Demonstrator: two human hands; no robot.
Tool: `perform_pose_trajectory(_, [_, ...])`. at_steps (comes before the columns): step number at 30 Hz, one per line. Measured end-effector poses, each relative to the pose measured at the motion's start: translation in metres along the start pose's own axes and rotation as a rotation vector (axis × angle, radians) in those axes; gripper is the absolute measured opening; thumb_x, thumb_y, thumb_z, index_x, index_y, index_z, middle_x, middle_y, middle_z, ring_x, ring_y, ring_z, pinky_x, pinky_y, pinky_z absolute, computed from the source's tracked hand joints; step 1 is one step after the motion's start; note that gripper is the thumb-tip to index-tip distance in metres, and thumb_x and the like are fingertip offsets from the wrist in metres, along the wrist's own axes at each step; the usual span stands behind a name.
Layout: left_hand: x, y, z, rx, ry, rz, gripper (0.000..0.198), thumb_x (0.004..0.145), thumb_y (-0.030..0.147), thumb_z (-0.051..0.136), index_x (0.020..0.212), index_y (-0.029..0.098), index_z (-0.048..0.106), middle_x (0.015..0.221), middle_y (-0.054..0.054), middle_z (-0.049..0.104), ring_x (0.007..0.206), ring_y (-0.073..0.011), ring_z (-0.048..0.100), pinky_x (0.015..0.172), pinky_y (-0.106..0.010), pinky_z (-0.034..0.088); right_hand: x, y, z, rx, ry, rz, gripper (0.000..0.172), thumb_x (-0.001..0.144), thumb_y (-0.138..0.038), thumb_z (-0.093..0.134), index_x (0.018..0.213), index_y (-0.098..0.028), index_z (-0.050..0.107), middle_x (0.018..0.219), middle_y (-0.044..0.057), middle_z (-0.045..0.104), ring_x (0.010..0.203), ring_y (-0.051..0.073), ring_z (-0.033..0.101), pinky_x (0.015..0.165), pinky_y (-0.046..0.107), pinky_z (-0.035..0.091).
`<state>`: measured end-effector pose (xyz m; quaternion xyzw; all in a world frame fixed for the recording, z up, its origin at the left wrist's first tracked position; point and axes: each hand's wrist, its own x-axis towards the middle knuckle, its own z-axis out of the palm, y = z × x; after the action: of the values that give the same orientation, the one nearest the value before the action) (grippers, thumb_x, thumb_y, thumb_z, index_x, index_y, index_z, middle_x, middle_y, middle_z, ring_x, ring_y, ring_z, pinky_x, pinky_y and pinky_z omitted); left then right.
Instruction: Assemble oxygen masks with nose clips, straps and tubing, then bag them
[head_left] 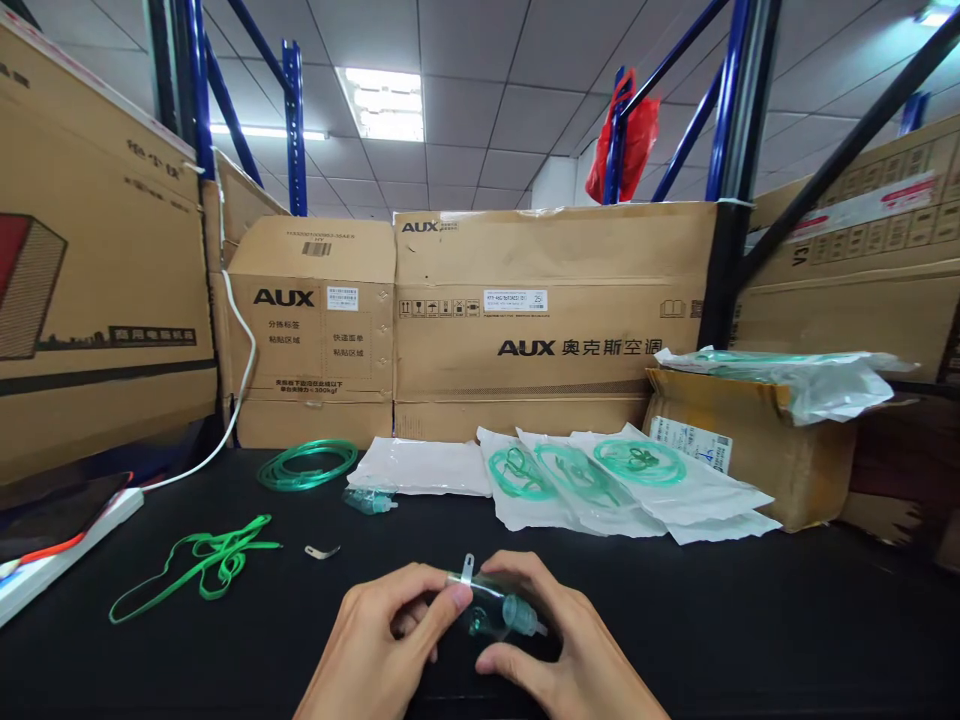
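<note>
In front of me, near the table's front edge, is a green-tinted plastic nebulizer cup (517, 614) in a clear bag. My left hand (390, 620) pinches a small metal strip (468, 568) with a hole at its upper end, against the bag's left edge. Curved around the bag from the right is my right hand (555, 625), fingertips at its upper edge and thumb below. A second metal strip (322, 551), slightly bent, lies on the table ahead of my left hand. Farther left rests a green elastic strap (214, 560), loosely tangled.
Coiled green tubing (307, 466), another bagged green part (371, 500) and a white packet (424, 467) lie at the back. White pouches with green tubing (637, 463) are right of them. An open carton (750, 430) stands at right, a power strip (71, 550) at left.
</note>
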<state>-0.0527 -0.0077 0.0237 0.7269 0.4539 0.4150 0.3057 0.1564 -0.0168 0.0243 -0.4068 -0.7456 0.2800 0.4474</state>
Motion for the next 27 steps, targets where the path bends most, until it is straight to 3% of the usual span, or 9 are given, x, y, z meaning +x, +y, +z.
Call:
perform_pose_trajectory(2, [-0.001,0.002,0.001,0.014,-0.006,0.089,0.039,0.098,0.055,0.055,0.093,0.024,0.077,0.063,0.001,0.062,0.057,-0.0158,0.055,0.056,-0.023,0.040,-0.001,-0.002,0.000,0.078,0.004,0.017,0.054,0.078,-0.022,0.085,0.126,-0.031,0.063,0.115,0.000,0.079,0.110,0.024,0.073,0.102,0.033,0.054])
perform_pose_trajectory(4, [-0.003,0.004,0.002,0.041,-0.022,0.176,0.036,0.100,0.052,0.054,0.093,0.024,0.075,0.064,0.001,0.064,0.055,-0.0149,0.055,0.053,-0.022,0.040,-0.002,-0.004,-0.001,0.126,0.022,0.018,0.042,0.087,-0.031,0.077,0.127,-0.031,0.066,0.119,0.003,0.079,0.115,0.025,0.072,0.104,0.037,0.054])
perform_pose_trajectory(6, [-0.004,0.005,0.004,0.067,-0.050,0.265,0.032,0.102,0.047,0.053,0.095,0.024,0.074,0.069,0.000,0.067,0.054,-0.0142,0.056,0.052,-0.021,0.041,-0.003,-0.006,-0.003,0.163,0.044,0.002,0.027,0.092,-0.034,0.071,0.119,-0.030,0.071,0.116,0.005,0.078,0.113,0.025,0.073,0.100,0.037,0.057])
perform_pose_trajectory(10, [-0.006,0.001,0.010,0.094,-0.065,0.387,0.026,0.105,0.039,0.051,0.102,0.025,0.073,0.083,-0.001,0.073,0.060,-0.0138,0.060,0.057,-0.020,0.044,-0.002,-0.007,-0.003,0.295,0.039,-0.025,0.013,0.092,-0.037,0.074,0.101,-0.027,0.073,0.105,0.004,0.078,0.105,0.024,0.074,0.096,0.034,0.058])
perform_pose_trajectory(16, [-0.005,-0.007,0.012,0.066,-0.065,0.406,0.019,0.100,0.040,0.062,0.107,0.026,0.074,0.079,0.000,0.067,0.056,-0.0122,0.055,0.052,-0.020,0.042,-0.001,-0.005,-0.005,0.514,-0.013,0.039,0.032,0.084,-0.051,0.082,0.084,-0.023,0.067,0.110,0.007,0.074,0.106,0.025,0.071,0.096,0.039,0.055])
perform_pose_trajectory(23, [-0.006,0.000,-0.001,0.116,-0.131,0.469,0.018,0.102,0.030,0.059,0.112,0.025,0.073,0.092,-0.005,0.069,0.064,-0.0130,0.061,0.060,-0.020,0.049,-0.001,-0.008,-0.012,0.437,-0.065,0.050,0.043,0.082,-0.065,0.077,0.082,-0.024,0.065,0.119,0.010,0.070,0.116,0.030,0.066,0.100,0.044,0.052])
perform_pose_trajectory(27, [-0.006,0.002,0.001,0.099,-0.130,0.491,0.014,0.098,0.024,0.061,0.106,0.025,0.073,0.092,-0.005,0.068,0.062,-0.0121,0.060,0.058,-0.019,0.049,-0.002,-0.011,-0.012,0.431,-0.077,0.039,0.039,0.085,-0.063,0.075,0.083,-0.025,0.067,0.123,0.009,0.069,0.123,0.029,0.064,0.106,0.044,0.049])
